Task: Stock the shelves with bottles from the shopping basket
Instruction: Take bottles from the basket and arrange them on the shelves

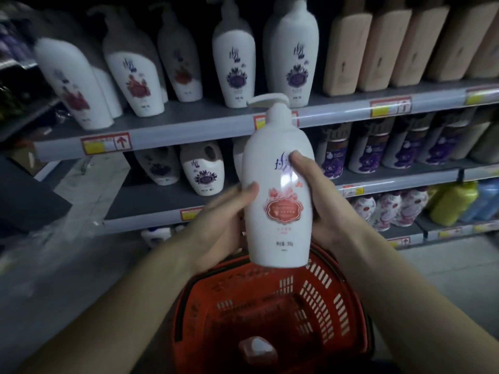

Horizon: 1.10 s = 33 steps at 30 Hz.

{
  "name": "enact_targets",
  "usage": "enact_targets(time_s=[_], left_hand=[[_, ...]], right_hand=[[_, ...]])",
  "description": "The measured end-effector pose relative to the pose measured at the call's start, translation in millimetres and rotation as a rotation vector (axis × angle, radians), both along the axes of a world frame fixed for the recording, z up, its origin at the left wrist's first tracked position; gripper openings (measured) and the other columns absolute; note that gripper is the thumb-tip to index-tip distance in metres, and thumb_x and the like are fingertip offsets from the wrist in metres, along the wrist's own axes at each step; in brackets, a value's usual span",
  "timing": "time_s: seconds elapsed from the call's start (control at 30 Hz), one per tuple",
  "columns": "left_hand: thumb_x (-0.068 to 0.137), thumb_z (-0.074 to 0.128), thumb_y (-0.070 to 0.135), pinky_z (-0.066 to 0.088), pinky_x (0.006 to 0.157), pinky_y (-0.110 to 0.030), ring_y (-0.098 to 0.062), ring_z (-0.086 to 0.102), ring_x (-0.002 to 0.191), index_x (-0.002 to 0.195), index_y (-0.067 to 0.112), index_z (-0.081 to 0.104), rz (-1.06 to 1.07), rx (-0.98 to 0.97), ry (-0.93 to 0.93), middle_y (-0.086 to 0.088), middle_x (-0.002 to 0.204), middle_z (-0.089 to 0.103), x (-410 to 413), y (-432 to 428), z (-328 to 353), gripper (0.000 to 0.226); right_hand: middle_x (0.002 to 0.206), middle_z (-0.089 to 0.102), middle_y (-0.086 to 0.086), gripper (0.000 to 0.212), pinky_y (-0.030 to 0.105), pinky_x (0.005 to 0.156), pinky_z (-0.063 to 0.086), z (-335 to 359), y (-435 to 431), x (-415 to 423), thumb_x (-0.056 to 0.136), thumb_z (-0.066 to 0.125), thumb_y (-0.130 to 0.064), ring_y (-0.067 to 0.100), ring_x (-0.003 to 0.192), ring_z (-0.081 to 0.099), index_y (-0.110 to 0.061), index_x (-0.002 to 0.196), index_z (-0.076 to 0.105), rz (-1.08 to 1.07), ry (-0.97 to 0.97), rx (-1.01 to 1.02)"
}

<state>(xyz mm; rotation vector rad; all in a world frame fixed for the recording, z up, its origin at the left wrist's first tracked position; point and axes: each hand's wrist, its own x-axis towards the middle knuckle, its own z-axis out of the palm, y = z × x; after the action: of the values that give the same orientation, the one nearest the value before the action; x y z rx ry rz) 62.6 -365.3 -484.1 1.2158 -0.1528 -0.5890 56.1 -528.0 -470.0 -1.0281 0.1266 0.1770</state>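
Note:
A white pump bottle [279, 184] with a pink flower label stands upright in the air above the red shopping basket [270, 306]. My left hand [216, 220] grips its left side and my right hand [318, 195] grips its right side, thumb across the label. In the basket's bottom lies one small pinkish-white object [258, 346], too dim to identify. Similar white bottles [135, 85] with red and purple labels stand on the upper shelf [189, 125] behind the held bottle.
Beige bottles [370, 49] fill the upper shelf's right part. The middle shelf [151, 203] carries white jugs [202, 168] and purple-labelled bottles [378, 149]. Lower right hold flowered pouches [388, 209] and yellow and blue bottles [453, 203]. A dark object [27, 195] juts in at left.

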Motion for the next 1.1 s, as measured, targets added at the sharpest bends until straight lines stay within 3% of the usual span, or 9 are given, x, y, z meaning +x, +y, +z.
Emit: enact_targets(time_s=[0.07,0.13,0.27,0.37,0.5,0.67,0.87,1.0,1.1], left_hand=[[0.066,0.072,0.033,0.052,0.095,-0.043,-0.028,0.063,0.114,0.123,0.023,0.060,0.061,-0.013,-0.024,-0.009,0.123,0.068,-5,-1,1,0.060],[0.063,0.075,0.028,0.055,0.089,-0.041,-0.028,0.067,0.109,0.118,0.024,0.063,0.076,-0.008,-0.020,-0.009,0.118,0.070,-6,0,5,0.057],[0.073,0.070,0.020,0.046,0.102,-0.050,-0.031,0.065,0.112,0.122,0.025,0.062,0.089,0.029,0.013,-0.011,0.118,0.070,-3,7,10,0.049],[0.066,0.081,0.024,0.041,0.106,-0.054,-0.034,0.062,0.115,0.120,0.025,0.064,0.070,-0.001,0.015,-0.013,0.120,0.069,3,15,10,0.057],[0.070,0.074,0.019,0.046,0.101,-0.048,-0.033,0.064,0.113,0.119,0.020,0.065,0.093,-0.032,0.002,-0.014,0.119,0.069,8,24,18,0.050],[0.070,0.074,0.025,0.041,0.105,-0.055,-0.033,0.064,0.113,0.122,0.024,0.062,0.130,0.007,-0.045,-0.011,0.119,0.070,23,41,33,0.053],[0.074,0.066,0.026,0.046,0.100,-0.052,-0.030,0.064,0.113,0.123,0.024,0.060,0.170,0.003,-0.114,-0.008,0.118,0.070,50,65,49,0.050],[0.073,0.066,0.027,0.047,0.100,-0.049,-0.027,0.063,0.115,0.124,0.023,0.060,0.205,-0.025,-0.143,-0.007,0.119,0.070,66,86,55,0.051],[0.072,0.066,0.025,0.049,0.097,-0.048,-0.027,0.065,0.112,0.125,0.022,0.058,0.249,-0.017,-0.183,-0.008,0.118,0.070,81,103,56,0.053]], right_hand=[[0.114,0.068,0.025,0.067,0.054,0.096,0.049,1,4,0,0.066,0.068,-0.040,0.041,0.109,0.064,-0.002,0.121,0.062,-0.016,0.002,-0.028],[0.110,0.069,0.026,0.065,0.055,0.094,0.050,0,6,1,0.067,0.068,-0.038,0.042,0.106,0.065,-0.001,0.120,0.062,-0.032,0.016,-0.054],[0.106,0.070,0.027,0.058,0.057,0.092,0.051,4,12,2,0.070,0.067,-0.037,0.044,0.102,0.066,-0.001,0.116,0.063,-0.012,-0.008,-0.078],[0.105,0.071,0.028,0.054,0.058,0.093,0.050,6,16,7,0.074,0.066,-0.034,0.044,0.101,0.067,-0.001,0.116,0.063,0.011,-0.022,-0.064],[0.101,0.071,0.028,0.053,0.059,0.092,0.050,17,26,17,0.071,0.067,-0.033,0.046,0.099,0.067,-0.001,0.114,0.064,0.029,-0.067,-0.091],[0.099,0.073,0.025,0.050,0.053,0.088,0.054,32,44,34,0.073,0.072,-0.032,0.045,0.099,0.067,0.000,0.111,0.065,0.024,-0.099,-0.111],[0.106,0.072,0.023,0.047,0.051,0.088,0.054,51,69,64,0.080,0.064,-0.035,0.040,0.102,0.067,-0.003,0.114,0.065,0.042,-0.153,-0.157],[0.103,0.074,0.019,0.059,0.048,0.085,0.057,58,93,85,0.065,0.069,-0.044,0.036,0.098,0.070,-0.007,0.112,0.068,0.083,-0.179,-0.199],[0.100,0.075,0.016,0.048,0.044,0.081,0.059,61,113,104,0.076,0.068,-0.041,0.034,0.096,0.071,-0.009,0.111,0.067,0.105,-0.202,-0.214]])
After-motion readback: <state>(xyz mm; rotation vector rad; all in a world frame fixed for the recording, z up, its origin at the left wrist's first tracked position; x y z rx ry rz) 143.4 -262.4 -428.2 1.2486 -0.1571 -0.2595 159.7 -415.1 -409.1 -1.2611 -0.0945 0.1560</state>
